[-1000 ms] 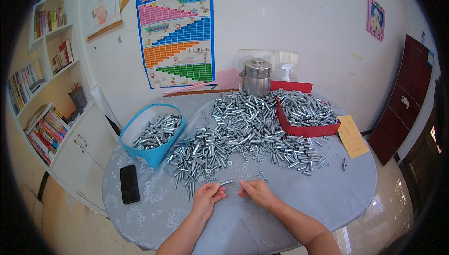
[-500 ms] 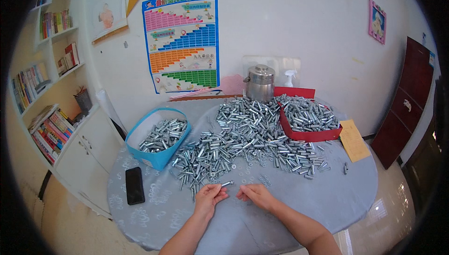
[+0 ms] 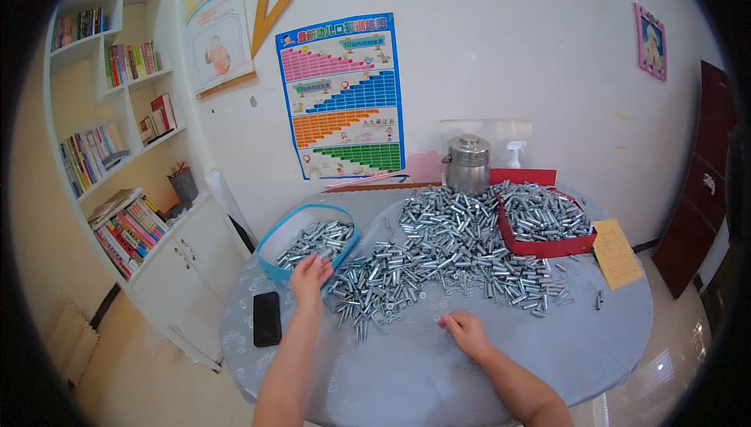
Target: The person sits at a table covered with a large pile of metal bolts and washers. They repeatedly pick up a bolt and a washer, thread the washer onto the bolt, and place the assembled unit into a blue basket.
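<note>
My left hand is over the near rim of the light-blue box, its fingers toward the silver anchor bolts inside. Motion smears those fingertips, so whether a bolt is still in them cannot be told. Low over the grey tablecloth, my right hand has thumb and fingers pinched together; anything between them is too small to name. Just beyond it lie small washers at the front edge of a wide heap of silver anchor bolts.
A red box full of similar metal parts stands right of the heap, beside a yellow paper. Behind are a steel canister and a white spray bottle. A black phone lies at the left table edge.
My left hand, which held an anchor bolt near the table's front, has moved left and forward to the blue box. My right hand stays pinched near the washers. The view has shifted.
</note>
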Demonstrator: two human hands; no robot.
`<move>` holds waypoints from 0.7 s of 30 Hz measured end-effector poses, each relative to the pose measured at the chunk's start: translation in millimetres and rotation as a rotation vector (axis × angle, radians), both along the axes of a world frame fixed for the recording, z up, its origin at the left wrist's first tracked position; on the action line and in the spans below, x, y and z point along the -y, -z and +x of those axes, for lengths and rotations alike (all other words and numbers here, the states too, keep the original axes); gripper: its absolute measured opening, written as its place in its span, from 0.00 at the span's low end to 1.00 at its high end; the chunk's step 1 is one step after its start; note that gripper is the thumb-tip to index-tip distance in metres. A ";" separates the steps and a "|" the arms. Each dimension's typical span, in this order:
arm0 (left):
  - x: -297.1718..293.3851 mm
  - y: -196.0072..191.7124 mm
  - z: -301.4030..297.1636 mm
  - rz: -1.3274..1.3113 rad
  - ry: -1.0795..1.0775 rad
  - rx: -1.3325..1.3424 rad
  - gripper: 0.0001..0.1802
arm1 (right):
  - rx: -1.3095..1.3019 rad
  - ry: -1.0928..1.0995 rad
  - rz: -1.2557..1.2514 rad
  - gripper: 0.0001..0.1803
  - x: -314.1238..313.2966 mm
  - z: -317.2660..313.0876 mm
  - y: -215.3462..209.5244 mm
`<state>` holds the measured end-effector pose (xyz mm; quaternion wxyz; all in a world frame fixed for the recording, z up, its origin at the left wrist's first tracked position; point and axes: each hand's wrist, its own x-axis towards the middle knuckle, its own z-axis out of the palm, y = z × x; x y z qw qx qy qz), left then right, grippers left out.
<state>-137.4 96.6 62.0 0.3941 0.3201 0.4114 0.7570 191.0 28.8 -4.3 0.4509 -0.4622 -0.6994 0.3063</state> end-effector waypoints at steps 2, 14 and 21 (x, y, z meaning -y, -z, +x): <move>-18.8 -5.2 -16.5 -0.017 -0.097 -0.249 0.15 | 0.023 0.002 -0.009 0.14 2.3 0.0 -0.7; 89.7 35.5 82.0 -0.464 0.004 -1.213 0.15 | 0.124 0.017 0.026 0.15 0.1 11.1 -8.6; 66.4 54.3 102.2 -0.542 -0.028 -1.326 0.16 | 0.262 0.027 0.111 0.15 -2.6 13.8 -8.9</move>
